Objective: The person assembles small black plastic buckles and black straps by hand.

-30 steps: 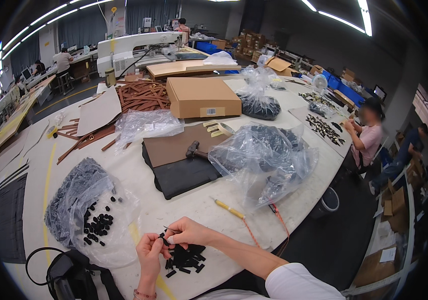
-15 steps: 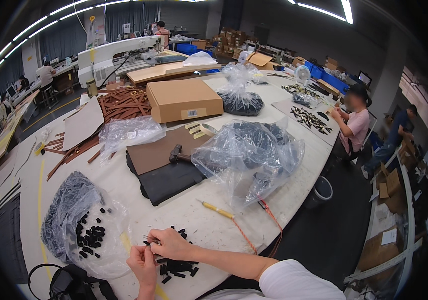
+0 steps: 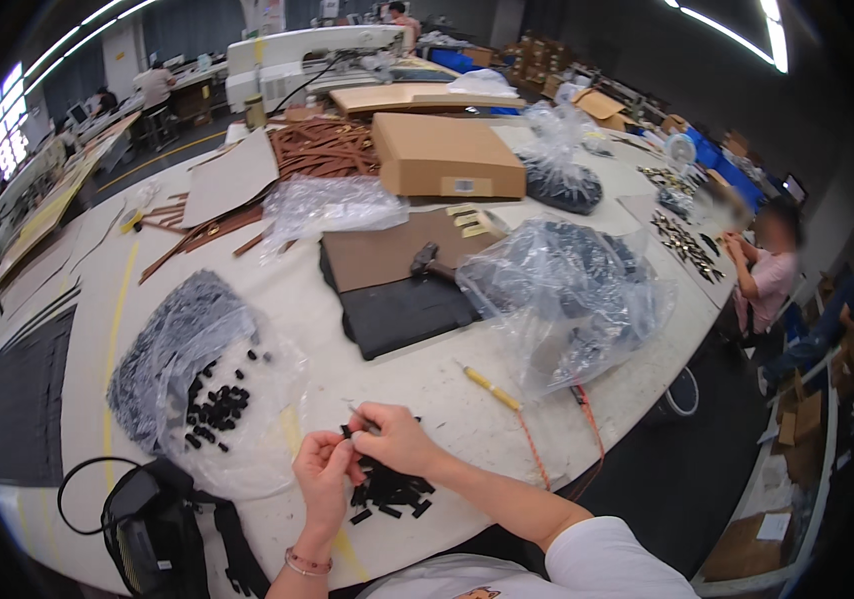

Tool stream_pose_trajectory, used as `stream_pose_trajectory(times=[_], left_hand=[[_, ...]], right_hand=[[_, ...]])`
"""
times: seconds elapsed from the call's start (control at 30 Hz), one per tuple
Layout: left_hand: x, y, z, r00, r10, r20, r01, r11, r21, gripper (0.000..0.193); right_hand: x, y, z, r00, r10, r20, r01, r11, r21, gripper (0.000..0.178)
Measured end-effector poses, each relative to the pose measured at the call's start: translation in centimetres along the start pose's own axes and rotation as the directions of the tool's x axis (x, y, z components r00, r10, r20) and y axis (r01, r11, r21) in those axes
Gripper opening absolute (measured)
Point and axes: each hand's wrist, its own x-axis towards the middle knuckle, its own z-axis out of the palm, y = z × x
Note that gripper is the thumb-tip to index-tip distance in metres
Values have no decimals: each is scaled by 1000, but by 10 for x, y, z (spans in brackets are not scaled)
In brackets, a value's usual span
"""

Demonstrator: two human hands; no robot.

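Note:
My left hand [image 3: 323,477] is closed in a pinch on a small black piece [image 3: 347,432]. Against it, my right hand [image 3: 397,439] is closed around a thin grey pointed tool [image 3: 355,410], whose kind I cannot make out. The fingertips of both hands nearly meet, and they partly hide the piece. Below them on the white table lies a pile of short black strips [image 3: 392,489], some under my right wrist. Left of my hands, small black cylindrical pieces [image 3: 217,414] spill inside an opened clear plastic bag [image 3: 262,454].
A black bag with a strap [image 3: 147,529] lies near left. Beyond are a hammer [image 3: 429,262] on a brown sheet [image 3: 372,262], a large clear bag [image 3: 567,299], a yellow-handled tool [image 3: 492,387] and a cardboard box [image 3: 447,160]. A person in pink [image 3: 775,275] works at right.
The whole view has swung left, so the table things sit farther right. My hands stay together over the black strips, still pinching.

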Motion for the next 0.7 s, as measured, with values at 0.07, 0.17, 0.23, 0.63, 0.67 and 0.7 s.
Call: stream_pose_trajectory(times=[0.07, 0.17, 0.23, 0.63, 0.67, 0.7], left_hand=[[2, -1, 7, 1000, -9, -1, 9, 1000, 6, 7], [5, -2, 0, 992, -100, 73, 104, 993, -51, 6], [4, 0, -6, 988, -123, 89, 134, 981, -140, 8], [1, -2, -11, 978, -180, 107, 201, 953, -227, 3], [1, -3, -6, 987, -153, 56, 160, 972, -172, 2], [1, -1, -2, 983, -174, 58, 182, 967, -181, 3]], right_hand=[[1, 1, -6, 997, 78, 5, -78, 997, -15, 11], [1, 3, -8, 999, 33, 16, -32, 999, -42, 13], [1, 2, -2, 999, -27, 19, 28, 997, -72, 14], [-10, -5, 5, 949, -316, 3, 310, 928, -209, 18], [-10, -5, 4, 953, -300, -36, 285, 931, -228, 20], [-11, -9, 1, 964, -262, -34, 246, 937, -247, 21]])
